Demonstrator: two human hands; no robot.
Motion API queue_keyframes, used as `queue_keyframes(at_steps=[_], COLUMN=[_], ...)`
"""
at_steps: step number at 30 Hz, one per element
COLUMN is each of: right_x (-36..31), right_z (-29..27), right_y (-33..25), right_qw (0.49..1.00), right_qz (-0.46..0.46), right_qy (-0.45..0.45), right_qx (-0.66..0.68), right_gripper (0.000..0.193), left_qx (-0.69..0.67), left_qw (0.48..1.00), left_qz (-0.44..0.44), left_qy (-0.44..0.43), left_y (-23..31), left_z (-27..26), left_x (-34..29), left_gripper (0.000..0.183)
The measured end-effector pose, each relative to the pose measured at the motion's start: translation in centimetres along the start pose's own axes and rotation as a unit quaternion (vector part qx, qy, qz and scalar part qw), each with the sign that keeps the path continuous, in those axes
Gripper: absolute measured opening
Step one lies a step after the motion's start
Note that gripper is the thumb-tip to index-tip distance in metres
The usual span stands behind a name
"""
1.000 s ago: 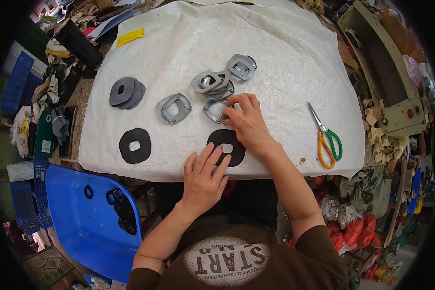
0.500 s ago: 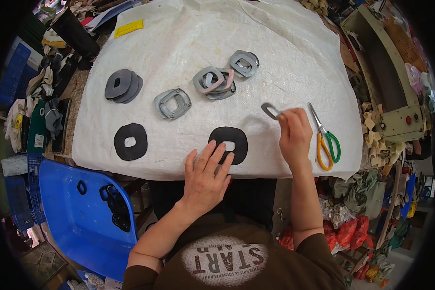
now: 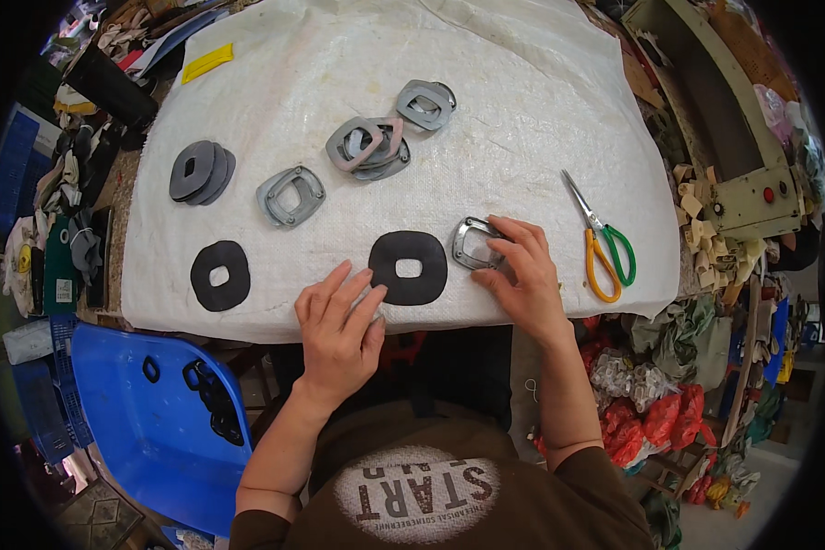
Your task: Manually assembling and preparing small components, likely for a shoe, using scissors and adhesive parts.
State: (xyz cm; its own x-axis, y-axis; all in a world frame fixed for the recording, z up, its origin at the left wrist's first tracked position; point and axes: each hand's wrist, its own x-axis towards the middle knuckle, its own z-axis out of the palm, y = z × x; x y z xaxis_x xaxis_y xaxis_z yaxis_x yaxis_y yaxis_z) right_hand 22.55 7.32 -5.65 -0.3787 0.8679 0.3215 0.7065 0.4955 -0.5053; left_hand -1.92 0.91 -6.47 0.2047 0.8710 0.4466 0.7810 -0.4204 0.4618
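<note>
My right hand (image 3: 522, 275) curls round the right side of a squarish grey metal frame (image 3: 468, 259) with a large opening, its fingers at the upper edge and thumb lower down. Left of that frame lies a flat black ring-shaped pad (image 3: 408, 291) with a small central hole. My left hand (image 3: 339, 325) rests open at this pad's left edge, fingertips near or touching it; contact is hard to tell. A second black pad (image 3: 199, 276) lies farther left. Several grey frames (image 3: 373, 171) are grouped beyond, with a single frame (image 3: 291, 221) left of them.
Scissors (image 3: 599, 252) with orange and green handles lie to the right on the white woven sheet (image 3: 513, 110). A stack of grey pads (image 3: 192, 172) and a yellow packet (image 3: 208, 63) are at the left. A blue basin (image 3: 137, 458) holding black rings stands below the table edge.
My right hand has lowered leftward; a metal frame now shows at its fingers, where a thin grey ring was held up. My left hand has slid off the black pad. The view has shifted slightly.
</note>
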Motion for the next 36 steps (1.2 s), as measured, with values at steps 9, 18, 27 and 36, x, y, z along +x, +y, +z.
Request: queue_keyframes(at_steps=[9,18,27,36], right_x=[0.8,1.7,1.9,2.0], right_z=[0.2,2.1,2.5,2.5], right_y=[-3.5,-4.0,-3.7,-3.4], right_qw=[0.985,0.989,0.989,0.987], right_qz=[-0.036,-0.056,-0.054,-0.054], right_qy=[0.015,-0.032,-0.050,-0.050], right_qx=[0.168,0.135,0.132,0.146], right_gripper=[0.054,0.054,0.051,0.053], left_qx=[0.000,0.004,0.019,0.018], left_qw=[1.000,1.000,0.999,0.999], left_qz=[0.010,0.013,0.019,0.017], left_qy=[0.013,0.023,0.023,0.023], left_y=[0.1,0.0,-0.2,-0.2], left_z=[0.5,0.9,1.0,1.2], left_x=[-0.3,-0.2,-0.2,-0.3], left_gripper=[0.030,0.026,0.025,0.024])
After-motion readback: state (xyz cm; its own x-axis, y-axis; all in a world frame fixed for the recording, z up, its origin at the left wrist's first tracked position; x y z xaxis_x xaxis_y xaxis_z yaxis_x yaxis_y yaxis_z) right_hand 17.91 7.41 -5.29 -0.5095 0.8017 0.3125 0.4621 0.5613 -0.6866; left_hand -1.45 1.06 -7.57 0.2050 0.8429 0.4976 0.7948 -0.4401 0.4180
